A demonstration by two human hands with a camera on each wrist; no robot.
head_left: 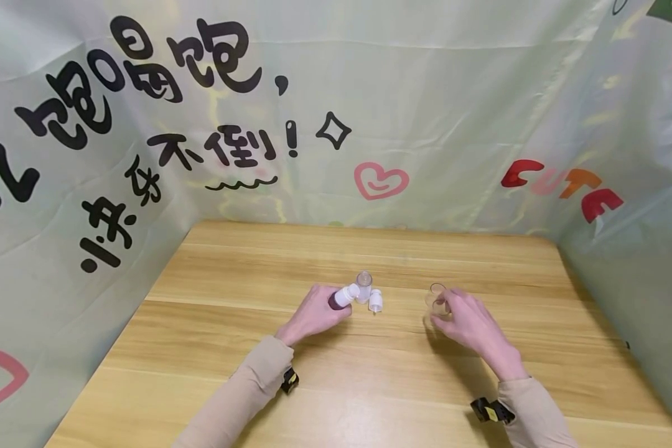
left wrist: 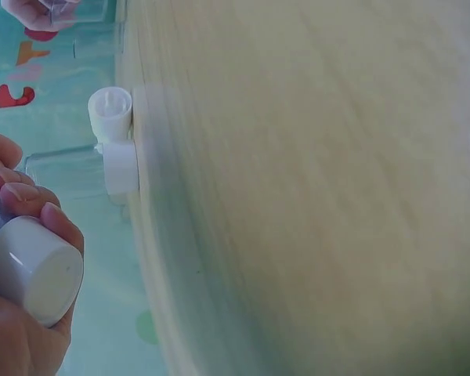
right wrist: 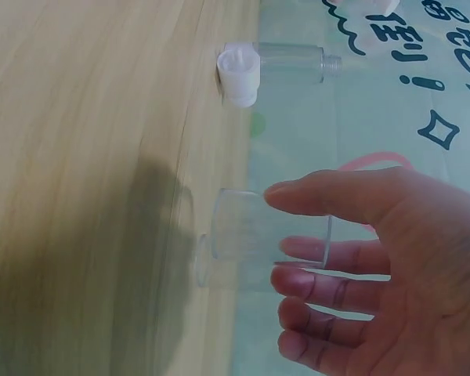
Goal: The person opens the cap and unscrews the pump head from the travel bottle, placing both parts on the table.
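1. Table (head_left: 218, 348): we work over it, with room between our hands.
2. Left hand (head_left: 318, 312): our fingers curl round a bottle (head_left: 347, 295); a steady, unsqueezed hold suits it best.
3. Right hand (head_left: 473, 320): our thumb and fingers pinch the clear cup (right wrist: 247, 227), well apart from the bottles; we should grip its wall lightly and keep it level.
4. Standing bottle (head_left: 364, 288): just beside our left hand, so we mustn't knock it.
5. White pump (head_left: 375, 300): near that bottle's foot; we should avoid brushing it.

The head view looks forward and down at the bench (head_left: 369, 386); low, close, sideways-turned wrist views share the clear bottle (right wrist: 290, 61).
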